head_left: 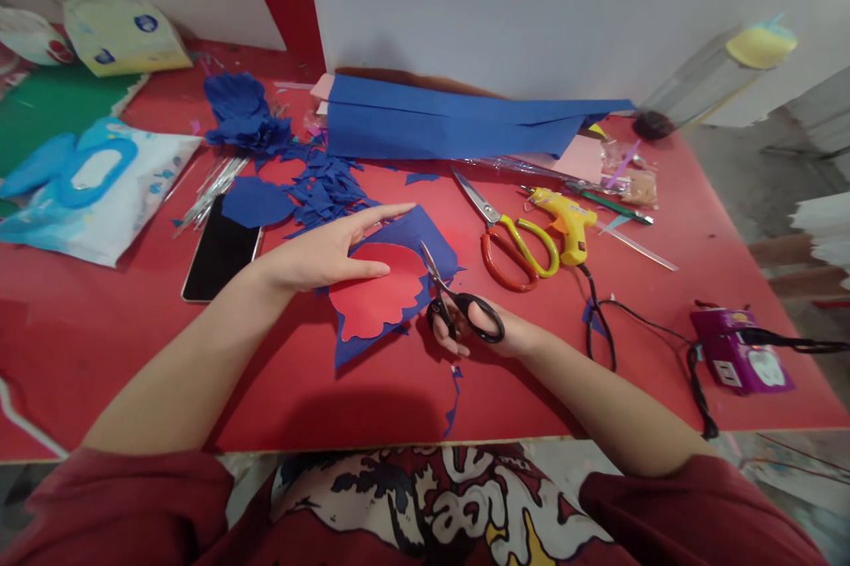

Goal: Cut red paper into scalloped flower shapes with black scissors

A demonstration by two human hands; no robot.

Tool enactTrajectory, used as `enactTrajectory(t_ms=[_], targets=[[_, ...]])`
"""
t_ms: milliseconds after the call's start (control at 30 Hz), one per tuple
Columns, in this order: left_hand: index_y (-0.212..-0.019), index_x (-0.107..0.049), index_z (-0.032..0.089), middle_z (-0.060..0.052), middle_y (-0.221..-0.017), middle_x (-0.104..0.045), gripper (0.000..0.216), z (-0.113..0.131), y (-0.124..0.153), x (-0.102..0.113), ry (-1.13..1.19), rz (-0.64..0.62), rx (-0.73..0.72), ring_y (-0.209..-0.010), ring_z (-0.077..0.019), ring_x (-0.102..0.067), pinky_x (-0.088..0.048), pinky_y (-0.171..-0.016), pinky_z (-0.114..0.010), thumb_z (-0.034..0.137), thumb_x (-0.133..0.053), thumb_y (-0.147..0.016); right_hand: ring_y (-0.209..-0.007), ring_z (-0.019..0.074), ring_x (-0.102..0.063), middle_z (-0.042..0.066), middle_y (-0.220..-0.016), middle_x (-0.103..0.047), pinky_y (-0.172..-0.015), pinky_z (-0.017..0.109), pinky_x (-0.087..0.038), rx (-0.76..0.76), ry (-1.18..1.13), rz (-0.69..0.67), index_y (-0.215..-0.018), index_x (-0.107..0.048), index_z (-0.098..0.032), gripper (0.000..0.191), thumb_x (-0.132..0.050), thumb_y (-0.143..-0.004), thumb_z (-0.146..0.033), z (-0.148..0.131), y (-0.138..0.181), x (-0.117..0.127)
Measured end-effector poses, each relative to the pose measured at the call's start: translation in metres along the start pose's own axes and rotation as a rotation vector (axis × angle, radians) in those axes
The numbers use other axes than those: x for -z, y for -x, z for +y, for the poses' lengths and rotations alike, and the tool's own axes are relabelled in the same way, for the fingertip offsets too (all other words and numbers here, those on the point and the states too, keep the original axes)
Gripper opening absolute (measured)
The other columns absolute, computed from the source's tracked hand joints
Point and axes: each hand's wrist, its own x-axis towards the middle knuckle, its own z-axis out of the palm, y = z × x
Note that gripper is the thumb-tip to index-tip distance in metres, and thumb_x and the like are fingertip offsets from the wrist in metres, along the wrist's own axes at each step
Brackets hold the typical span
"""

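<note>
My left hand (pixel 325 254) holds a red paper shape (pixel 378 287) with a scalloped lower edge against a sheet of blue paper (pixel 425 234). Its thumb lies on the red shape; the index finger stretches along the blue sheet's upper edge. In my right hand (pixel 495 329) is a pair of black-handled scissors (pixel 433 269), fingers through the loops. The blades point up and left, at the right edge of the red shape, over the blue sheet. A thin blue paper offcut (pixel 454 402) lies below the right hand.
Larger scissors (pixel 510 238) with red and yellow handles and a yellow glue gun (pixel 564 220) lie to the right. Blue paper pieces (pixel 328 185), a phone (pixel 222 256) and a wipes pack (pixel 126 185) are left. Folded blue paper (pixel 452 119) lies behind. A cable runs to a purple box (pixel 744 353).
</note>
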Motion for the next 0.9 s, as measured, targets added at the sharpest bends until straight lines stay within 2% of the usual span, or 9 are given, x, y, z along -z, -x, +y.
enactTrajectory(t_ms=[100, 167, 267, 300, 367, 567, 900], targets=[[-0.143, -0.024, 0.031, -0.001, -0.153, -0.022, 0.082, 0.002, 0.001, 0.0, 0.025, 0.018, -0.061, -0.138, -0.0233, -0.025, -0.023, -0.112, -0.034, 0.033, -0.066, -0.073, -0.044, 0.0067, -0.038, -0.002, -0.06, -0.05, -0.047, 0.023, -0.037, 0.006, 0.0, 0.009, -0.077, -0.052, -0.013, 0.053, -0.047, -0.081, -0.066, 0.0, -0.001, 0.0], [-0.137, -0.034, 0.03, -0.002, -0.148, -0.034, 0.071, 0.003, 0.001, 0.0, 0.036, 0.026, -0.08, -0.13, -0.0215, -0.039, -0.029, -0.109, -0.032, 0.03, -0.065, -0.074, -0.043, 0.0063, -0.037, -0.002, -0.059, -0.05, -0.046, 0.022, -0.035, 0.005, 0.007, 0.026, -0.077, -0.052, -0.013, 0.052, -0.047, -0.081, -0.065, -0.001, -0.001, -0.001], [-0.106, -0.062, 0.022, -0.002, -0.115, -0.064, 0.029, 0.003, 0.0, 0.001, -0.003, -0.054, -0.086, -0.104, -0.0175, -0.059, -0.042, -0.096, -0.028, 0.025, -0.06, -0.077, -0.041, 0.0057, -0.036, -0.003, -0.057, -0.049, -0.045, 0.022, -0.033, -0.013, 0.017, 0.035, -0.075, -0.051, -0.013, 0.052, -0.048, -0.082, -0.064, -0.004, -0.001, -0.003], [-0.095, -0.067, 0.021, -0.001, -0.101, -0.069, 0.019, 0.003, 0.0, 0.002, -0.025, -0.095, -0.078, -0.095, -0.0163, -0.062, -0.045, -0.091, -0.027, 0.024, -0.057, -0.078, -0.041, 0.0056, -0.036, -0.003, -0.057, -0.049, -0.044, 0.022, -0.033, -0.017, 0.016, 0.035, -0.075, -0.051, -0.013, 0.052, -0.048, -0.081, -0.064, -0.005, -0.001, -0.003], [-0.084, -0.071, 0.021, 0.001, -0.086, -0.072, 0.017, 0.003, 0.0, 0.003, -0.074, -0.136, -0.06, -0.085, -0.0151, -0.065, -0.047, -0.084, -0.025, 0.024, -0.055, -0.079, -0.04, 0.0054, -0.035, -0.004, -0.055, -0.048, -0.043, 0.021, -0.032, -0.025, 0.02, 0.04, -0.073, -0.051, -0.013, 0.053, -0.048, -0.081, -0.065, -0.007, -0.001, -0.004], [-0.097, -0.072, 0.024, 0.001, -0.102, -0.072, 0.025, 0.006, 0.0, 0.005, -0.118, -0.078, -0.066, -0.091, -0.0157, -0.065, -0.046, -0.086, -0.025, 0.024, -0.056, -0.077, -0.038, 0.0048, -0.034, -0.004, -0.052, -0.048, -0.038, 0.02, -0.027, -0.069, 0.121, 0.066, -0.07, -0.049, -0.014, 0.053, -0.048, -0.079, -0.067, -0.013, -0.001, -0.004], [-0.1, -0.071, 0.025, 0.001, -0.104, -0.072, 0.028, 0.008, 0.002, 0.007, -0.168, -0.153, -0.1, -0.095, -0.016, -0.065, -0.045, -0.088, -0.024, 0.021, -0.055, -0.077, -0.039, 0.0053, -0.038, -0.003, -0.054, -0.05, -0.039, 0.02, -0.029, -0.08, 0.139, 0.046, -0.071, -0.051, -0.012, 0.057, -0.051, -0.075, -0.069, -0.016, -0.002, -0.006]])
